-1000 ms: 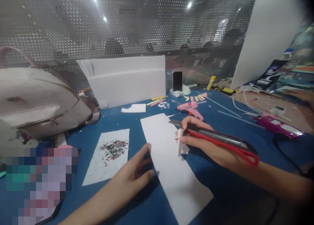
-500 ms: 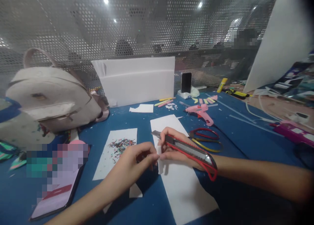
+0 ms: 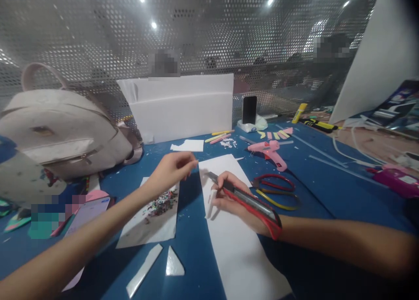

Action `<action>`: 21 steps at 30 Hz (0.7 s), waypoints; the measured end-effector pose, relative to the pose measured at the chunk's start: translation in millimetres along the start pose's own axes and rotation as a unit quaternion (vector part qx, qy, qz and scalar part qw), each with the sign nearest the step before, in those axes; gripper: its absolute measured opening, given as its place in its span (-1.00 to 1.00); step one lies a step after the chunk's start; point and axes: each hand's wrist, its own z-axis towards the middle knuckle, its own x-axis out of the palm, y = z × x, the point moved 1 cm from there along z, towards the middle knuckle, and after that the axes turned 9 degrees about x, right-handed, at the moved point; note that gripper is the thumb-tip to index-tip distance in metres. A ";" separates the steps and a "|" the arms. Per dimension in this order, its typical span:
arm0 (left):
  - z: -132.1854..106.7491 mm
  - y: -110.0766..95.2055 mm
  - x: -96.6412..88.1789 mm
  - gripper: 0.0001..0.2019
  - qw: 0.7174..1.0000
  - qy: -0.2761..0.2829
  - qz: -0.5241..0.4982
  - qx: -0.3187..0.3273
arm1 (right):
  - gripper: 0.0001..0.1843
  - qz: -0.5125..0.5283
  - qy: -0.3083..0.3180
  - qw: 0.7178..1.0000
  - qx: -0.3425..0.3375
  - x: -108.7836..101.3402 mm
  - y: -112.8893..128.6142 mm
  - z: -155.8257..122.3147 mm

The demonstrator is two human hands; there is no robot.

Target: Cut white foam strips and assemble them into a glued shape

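Head view: your left hand (image 3: 173,167), now left of the long white paper-like sheet (image 3: 238,252), has drawn away from the small white rectangular strip (image 3: 211,200); whether its curled fingers hold anything cannot be told. Over the sheet, your right hand (image 3: 236,210) clasps that strip and a red-and-black, steel-bladed cutter (image 3: 250,202), alone supporting both.

Right hand (image 3: 234,206) holds cutter (image 3: 252,201), white strip (image 3: 211,199); left hand (image 3: 175,167) curled nearby
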 end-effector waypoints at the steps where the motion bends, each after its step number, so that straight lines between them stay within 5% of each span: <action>1: 16.4 7.5 0.2 -0.72 1.000 0.002 0.015 0.006 | -0.66 -0.007 -0.012 1.000 -0.003 0.3 0.2 -0.3; 7: 117.5 37.8 16.6 -0.75 0.995 0.057 0.066 0.056 | -0.71 -0.056 -0.066 0.995 -0.041 -2.1 -1.9 0.2; 11: 141.4 41.9 16.9 -0.68 0.991 0.036 0.083 0.095 | -0.72 -0.078 -0.074 0.993 -0.046 -4.1 -5.5 1.1; 15: 110.4 30.7 -1.2 -0.69 0.991 -0.003 0.080 0.108 | -0.71 -0.091 -0.065 0.993 -0.035 -3.1 -6.1 0.1; 21: -2.5 -14.7 -18.8 -0.88 0.993 0.008 0.087 0.076 | -0.74 -0.091 -0.030 0.995 -0.040 -1.8 -7.7 -0.8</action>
